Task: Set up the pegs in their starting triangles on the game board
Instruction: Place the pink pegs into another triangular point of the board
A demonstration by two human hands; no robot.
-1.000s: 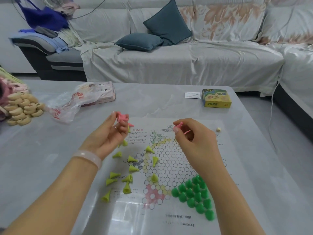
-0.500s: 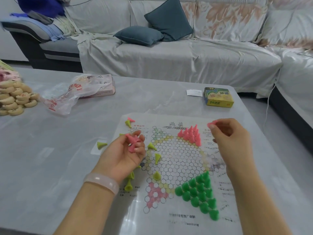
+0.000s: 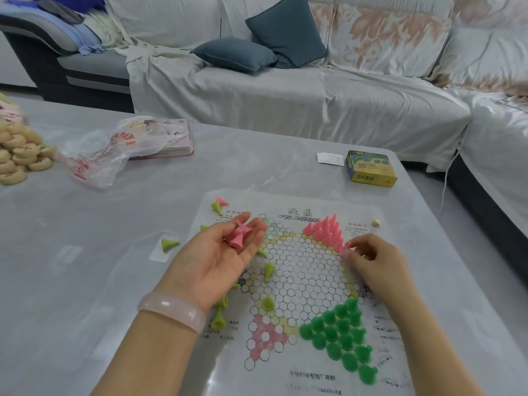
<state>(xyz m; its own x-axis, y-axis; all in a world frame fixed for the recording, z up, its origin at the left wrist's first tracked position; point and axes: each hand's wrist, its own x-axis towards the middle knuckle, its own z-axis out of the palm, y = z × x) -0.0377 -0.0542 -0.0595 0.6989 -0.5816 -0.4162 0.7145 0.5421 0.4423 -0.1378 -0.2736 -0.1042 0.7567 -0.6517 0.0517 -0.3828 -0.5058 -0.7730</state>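
Note:
A plastic sheet game board with a hexagon grid lies on the grey table. My left hand is palm up over the board's left side, cradling a few pink pegs in loosely curled fingers. My right hand pinches one pink peg at the lower edge of the pink peg triangle at the upper right. A full dark green peg triangle stands at the lower right. Several yellow-green pegs lie scattered at the board's left.
A yellow-green box and a white slip sit far right. A clear plastic bag on a pink box lies far left, beside round wooden discs. A small die lies by the board. A covered sofa stands behind.
My right hand moved down and left, bringing its pink peg to the lower edge of the pink triangle. My left hand stayed over the board's left side, opening palm up.

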